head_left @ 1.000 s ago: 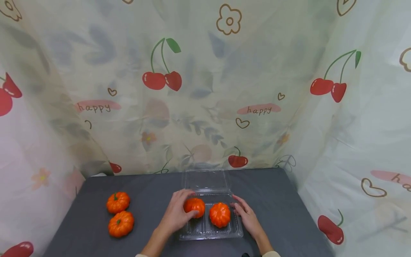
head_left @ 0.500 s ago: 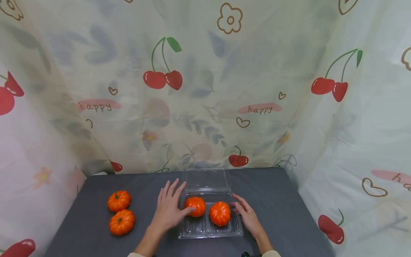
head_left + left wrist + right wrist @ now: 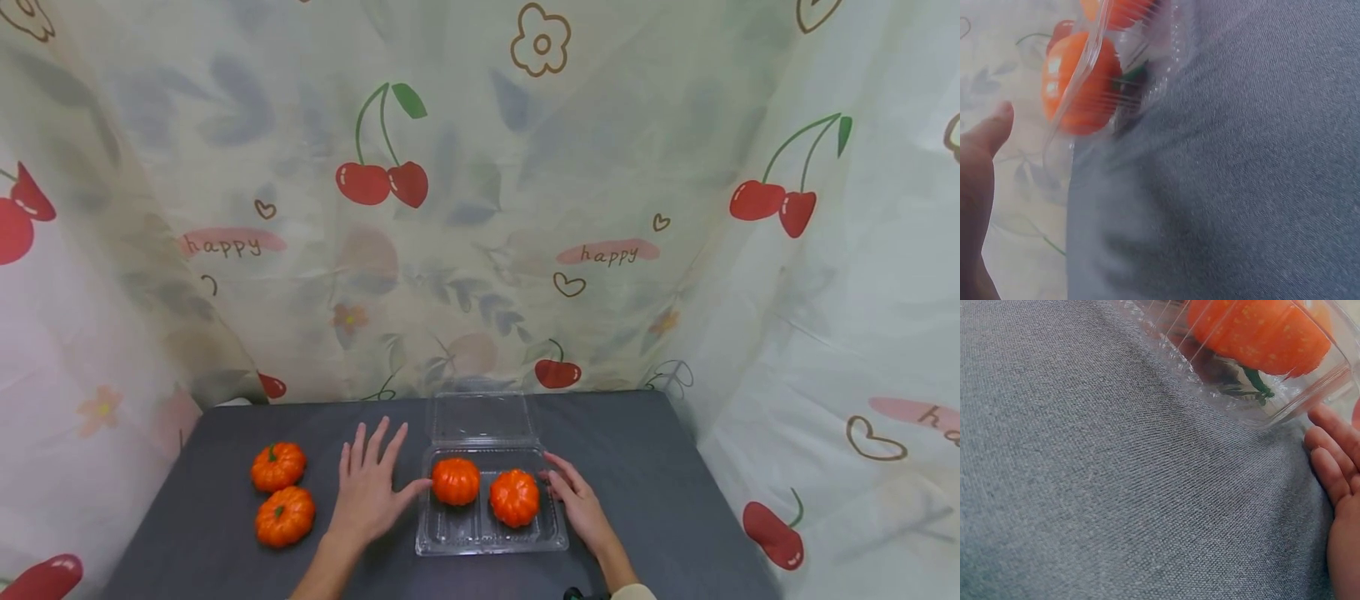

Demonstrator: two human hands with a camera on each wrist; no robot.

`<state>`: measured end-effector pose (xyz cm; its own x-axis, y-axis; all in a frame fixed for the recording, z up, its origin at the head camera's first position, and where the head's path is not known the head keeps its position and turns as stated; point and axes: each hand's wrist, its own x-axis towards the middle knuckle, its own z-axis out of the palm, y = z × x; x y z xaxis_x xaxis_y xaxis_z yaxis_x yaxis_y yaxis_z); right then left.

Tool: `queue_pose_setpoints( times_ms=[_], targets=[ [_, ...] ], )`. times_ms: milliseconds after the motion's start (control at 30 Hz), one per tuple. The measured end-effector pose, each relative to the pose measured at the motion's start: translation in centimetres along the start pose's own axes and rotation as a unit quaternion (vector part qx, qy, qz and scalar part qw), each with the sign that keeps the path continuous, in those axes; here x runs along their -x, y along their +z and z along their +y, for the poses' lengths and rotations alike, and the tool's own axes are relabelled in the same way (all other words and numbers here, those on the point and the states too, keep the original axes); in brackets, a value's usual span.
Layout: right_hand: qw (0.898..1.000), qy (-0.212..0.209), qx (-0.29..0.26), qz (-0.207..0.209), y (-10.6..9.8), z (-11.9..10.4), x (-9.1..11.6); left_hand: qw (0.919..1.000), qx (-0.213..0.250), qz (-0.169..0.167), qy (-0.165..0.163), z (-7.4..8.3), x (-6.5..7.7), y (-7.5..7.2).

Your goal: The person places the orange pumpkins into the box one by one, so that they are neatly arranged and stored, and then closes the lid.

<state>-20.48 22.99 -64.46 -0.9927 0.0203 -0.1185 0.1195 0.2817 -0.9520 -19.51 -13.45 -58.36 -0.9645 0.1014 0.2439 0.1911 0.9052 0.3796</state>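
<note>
Saw the left hand (image 3: pixel 366 500) spread wide above the grey table cloth (image 3: pixel 622 450), left of the clear container (image 3: pixel 487 547), with straight fingers and nothing in hold. Noted a thumb aimed at the container's left rim, clear of the wall in the left wrist view. Found the right hand (image 3: pixel 583 510) at the container's right side, with loosely bent fingers and no grip on anything; could not tell contact from near contact. Counted two orange pumpkins inside: the left pumpkin (image 3: pixel 456 482) and the right pumpkin (image 3: pixel 514 498), in separate compartments, both stem-down in the wrist views. Saw the lid (image 3: pixel 480 417) folded back toward the cherry-print curtain (image 3: pixel 480 158). Logged two more, well left: the rear pumpkin (image 3: pixel 278 467) and the front pumpkin (image 3: pixel 285 517), stem-up, touching.
</note>
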Motion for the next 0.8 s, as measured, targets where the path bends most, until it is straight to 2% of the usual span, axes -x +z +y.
queue_pose_setpoints(
  times_ms=[200, 433, 800],
  targets=[
    [1.0, -0.001, -0.009, -0.003, -0.2, -0.1, 0.2, 0.9997, -0.002, -0.005, -0.025, -1.3, 0.5, -0.5],
    [1.0, -0.009, -0.012, -0.006, 0.0, 0.0, 0.2, 0.9972, -0.014, -0.021, -0.07, -3.1, 1.4, -1.5],
    [1.0, -0.005, -0.004, -0.01, -0.2, 0.1, 0.0, 0.9946, -0.008, -0.011, -0.103, -6.0, 3.1, -1.8]
  ],
)
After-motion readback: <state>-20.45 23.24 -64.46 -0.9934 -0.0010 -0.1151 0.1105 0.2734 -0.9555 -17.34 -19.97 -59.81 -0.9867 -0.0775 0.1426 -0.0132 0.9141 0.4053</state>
